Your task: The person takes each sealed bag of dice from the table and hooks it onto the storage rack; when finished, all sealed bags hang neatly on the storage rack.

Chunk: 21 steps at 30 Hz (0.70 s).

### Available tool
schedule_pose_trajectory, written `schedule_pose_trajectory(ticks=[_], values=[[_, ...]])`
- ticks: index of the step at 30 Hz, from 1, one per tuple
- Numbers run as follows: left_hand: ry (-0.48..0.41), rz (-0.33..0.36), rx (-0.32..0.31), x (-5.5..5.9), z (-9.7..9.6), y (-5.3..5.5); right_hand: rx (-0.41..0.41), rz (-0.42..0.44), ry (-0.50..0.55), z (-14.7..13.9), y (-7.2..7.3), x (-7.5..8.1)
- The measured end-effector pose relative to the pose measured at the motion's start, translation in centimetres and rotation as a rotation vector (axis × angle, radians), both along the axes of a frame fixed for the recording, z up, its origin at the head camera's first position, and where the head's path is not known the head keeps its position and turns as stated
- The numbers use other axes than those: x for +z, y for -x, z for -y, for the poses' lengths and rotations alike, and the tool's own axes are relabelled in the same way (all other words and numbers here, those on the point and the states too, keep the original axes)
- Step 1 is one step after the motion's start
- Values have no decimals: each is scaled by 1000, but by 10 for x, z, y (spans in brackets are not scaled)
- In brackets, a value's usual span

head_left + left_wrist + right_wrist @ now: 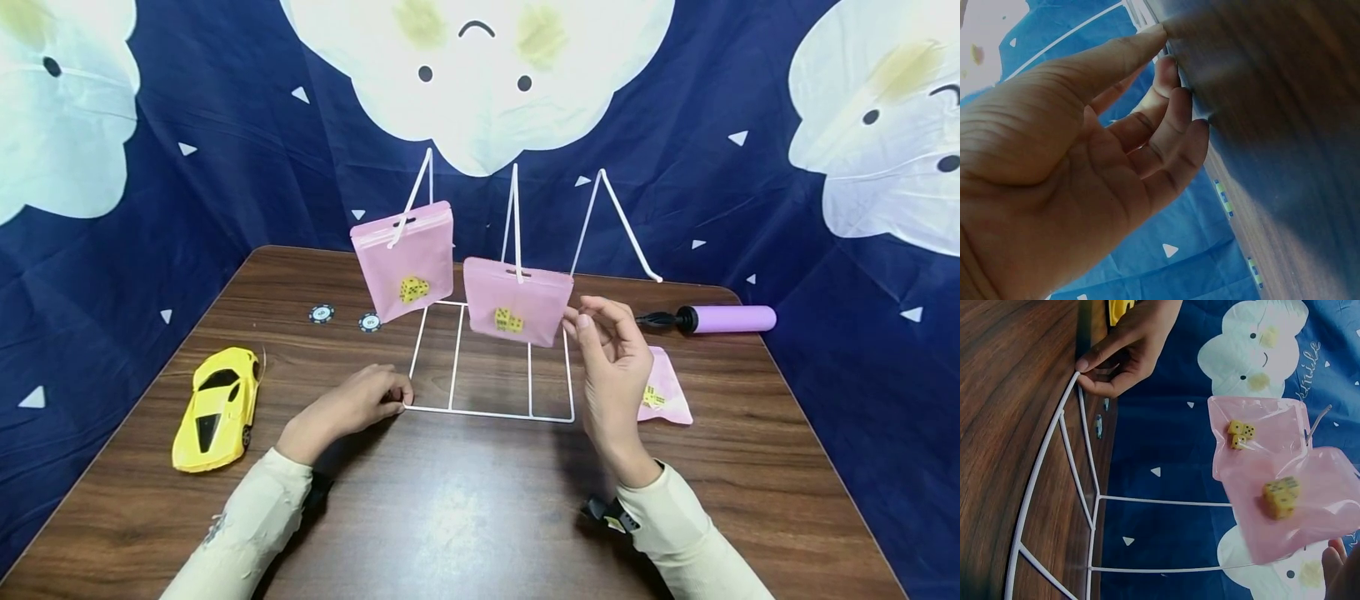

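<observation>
A white wire display rack [491,412] with several slanting prongs stands on the table. My left hand [367,400] pinches its front left corner between thumb and fingers, also visible in the right wrist view. A pink zip pouch [483,292] with yellow dice inside hangs from the middle prong. Beside its right edge is my right hand [618,375], fingers loosely bent; in the right wrist view its fingertips [1334,557] lie close to the pouch, and contact is hard to tell. Another pink pouch [393,262] with yellow dice hangs tilted on the left prong. The right prong [632,227] bears nothing.
A third pink pouch [672,407] with dice lies on the table, partly behind my right hand. Behind it is a purple hand pump [731,319]. A yellow toy car [217,408] and two poker chips [322,313] are on the left. A blue curtain [210,100] hangs behind.
</observation>
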<state>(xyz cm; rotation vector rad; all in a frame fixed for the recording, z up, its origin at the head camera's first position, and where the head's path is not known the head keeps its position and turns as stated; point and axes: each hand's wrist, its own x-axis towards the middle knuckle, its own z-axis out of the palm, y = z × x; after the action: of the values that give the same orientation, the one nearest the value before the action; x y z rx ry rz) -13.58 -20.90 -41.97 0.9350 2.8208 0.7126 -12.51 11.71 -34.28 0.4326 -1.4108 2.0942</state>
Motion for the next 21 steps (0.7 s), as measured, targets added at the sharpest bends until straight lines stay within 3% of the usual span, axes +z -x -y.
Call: schedule_pose_trajectory(ticks=[13, 21], values=[[-4, 3, -5, 3, -1, 0, -19, -21, -10, -4, 2, 0], [3, -1, -2, 4, -2, -1, 9, -35, -18, -5, 4, -1]])
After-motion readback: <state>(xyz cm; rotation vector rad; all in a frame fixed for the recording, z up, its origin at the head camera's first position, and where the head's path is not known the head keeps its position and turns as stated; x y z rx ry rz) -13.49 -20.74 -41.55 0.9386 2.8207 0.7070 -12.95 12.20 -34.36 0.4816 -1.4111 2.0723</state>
